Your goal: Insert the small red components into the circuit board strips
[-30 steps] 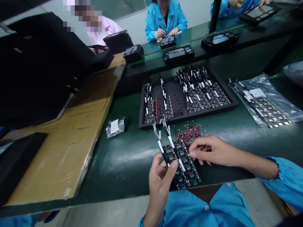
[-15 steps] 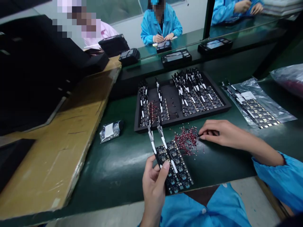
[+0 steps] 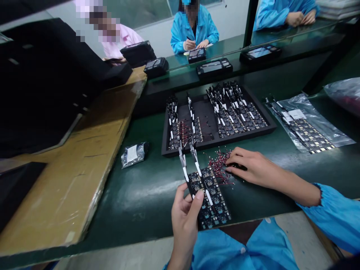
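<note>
Currently, the left hand [image 3: 185,216] grips a circuit-board panel [image 3: 218,200] by the near edge of the desk [image 3: 140,210]; a slackened thumb could drop it. The right hand [image 3: 254,167] curls at small red parts [image 3: 218,164], whether gripping any cannot be told; a brush could scatter them.

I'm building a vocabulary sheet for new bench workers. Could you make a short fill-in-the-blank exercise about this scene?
1. The person's ____ hand grips the circuit board panel.
2. The right hand is at a loose pile of thin wires, mostly ____ with pale tips.
3. The flat clear bag lies to the ____ of the tray.
4. The person's right sleeve is ____.

Missing words: left; red; right; blue.
</note>
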Motion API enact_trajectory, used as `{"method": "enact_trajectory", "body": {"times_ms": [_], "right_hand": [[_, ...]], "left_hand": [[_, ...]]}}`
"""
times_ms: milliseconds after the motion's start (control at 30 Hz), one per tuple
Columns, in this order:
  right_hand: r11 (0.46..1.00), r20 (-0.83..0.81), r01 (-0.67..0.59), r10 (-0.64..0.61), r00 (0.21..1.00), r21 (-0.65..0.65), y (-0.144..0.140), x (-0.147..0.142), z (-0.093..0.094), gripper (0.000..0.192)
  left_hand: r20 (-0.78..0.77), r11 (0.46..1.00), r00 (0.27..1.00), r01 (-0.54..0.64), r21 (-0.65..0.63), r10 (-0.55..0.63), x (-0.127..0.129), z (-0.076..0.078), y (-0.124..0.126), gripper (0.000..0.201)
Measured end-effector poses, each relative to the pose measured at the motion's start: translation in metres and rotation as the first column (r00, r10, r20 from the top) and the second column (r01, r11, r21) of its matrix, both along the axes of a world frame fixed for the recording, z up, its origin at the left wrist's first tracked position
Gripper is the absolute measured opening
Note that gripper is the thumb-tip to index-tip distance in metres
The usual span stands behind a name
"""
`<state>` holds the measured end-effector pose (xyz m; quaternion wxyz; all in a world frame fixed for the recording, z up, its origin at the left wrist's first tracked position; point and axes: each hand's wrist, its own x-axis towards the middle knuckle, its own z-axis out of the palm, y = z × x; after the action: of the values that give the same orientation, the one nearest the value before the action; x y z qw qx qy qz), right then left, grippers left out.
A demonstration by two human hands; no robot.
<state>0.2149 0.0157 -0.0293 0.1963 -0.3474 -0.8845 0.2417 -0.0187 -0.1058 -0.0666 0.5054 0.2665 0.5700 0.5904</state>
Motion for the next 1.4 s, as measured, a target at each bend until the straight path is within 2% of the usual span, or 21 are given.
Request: {"method": "enact_trajectory", "body": {"times_ms": [167, 400, 500, 600, 767, 933, 1000, 1133, 1267, 1333, 1400], "right_hand": [[0.995, 0.09, -0.027, 0.018, 0.996, 0.1, -0.001, -0.011, -0.003, 0.016], [0.995, 0.118, 0.012, -0.024, 0.993, 0.1, -0.002, -0.011, -0.001, 0.018], [0.999, 0.074, 0.032, -0.034, 0.997, 0.028, -0.001, -0.004, 0.005, 0.018], [0.992, 0.0, 0.058, -0.058, 0.998, -0.115, 0.001, 0.003, 0.011, 0.017], [0.938, -0.053, 0.085, -0.109, 0.993, -0.337, 0.004, 0.009, 0.015, 0.026], [0.959, -0.063, 0.039, -0.059, 0.996, -0.28, 0.005, 0.01, 0.012, 0.028], [0.954, -0.058, 0.061, -0.081, 0.995, -0.293, 0.004, 0.009, 0.013, 0.026], [0.887, -0.041, 0.136, -0.171, 0.984, -0.442, -0.003, 0.005, 0.018, 0.024], [0.82, -0.143, 0.065, -0.177, 0.974, -0.569, -0.009, 0.002, 0.024, 0.024], [0.81, -0.188, 0.031, -0.172, 0.967, -0.586, -0.012, 0.002, 0.027, 0.023], [0.822, -0.217, -0.004, -0.146, 0.965, -0.569, -0.015, 0.001, 0.029, 0.021]], "left_hand": [[-0.015, 1.0, 1.0, -0.006, -0.005, 0.006, 0.0, 0.0, 0.0, 0.04], [0.016, 0.999, 1.0, -0.018, 0.028, 0.018, 0.001, -0.001, -0.001, 0.041], [0.032, 0.997, 0.999, -0.027, 0.072, 0.025, 0.001, -0.001, 0.0, 0.042], [0.065, 0.994, 0.998, -0.016, 0.111, 0.008, 0.002, 0.002, 0.001, 0.048], [0.057, 0.995, 0.998, 0.003, 0.102, -0.009, 0.004, 0.008, 0.002, 0.064], [0.012, 0.999, 1.0, -0.016, 0.049, 0.015, 0.003, 0.008, 0.001, 0.072], [0.005, 0.999, 1.0, -0.022, 0.043, 0.022, 0.002, 0.006, 0.001, 0.075], [0.016, 0.998, 0.999, -0.031, 0.05, 0.03, 0.0, 0.001, 0.0, 0.079], [0.044, 0.999, 0.999, -0.026, 0.042, 0.025, 0.001, -0.001, 0.0, 0.08], [0.058, 0.999, 0.998, -0.03, 0.04, 0.027, 0.002, 0.001, 0.0, 0.081], [0.051, 0.998, 0.998, -0.045, 0.05, 0.042, 0.004, 0.003, 0.001, 0.079]]}}
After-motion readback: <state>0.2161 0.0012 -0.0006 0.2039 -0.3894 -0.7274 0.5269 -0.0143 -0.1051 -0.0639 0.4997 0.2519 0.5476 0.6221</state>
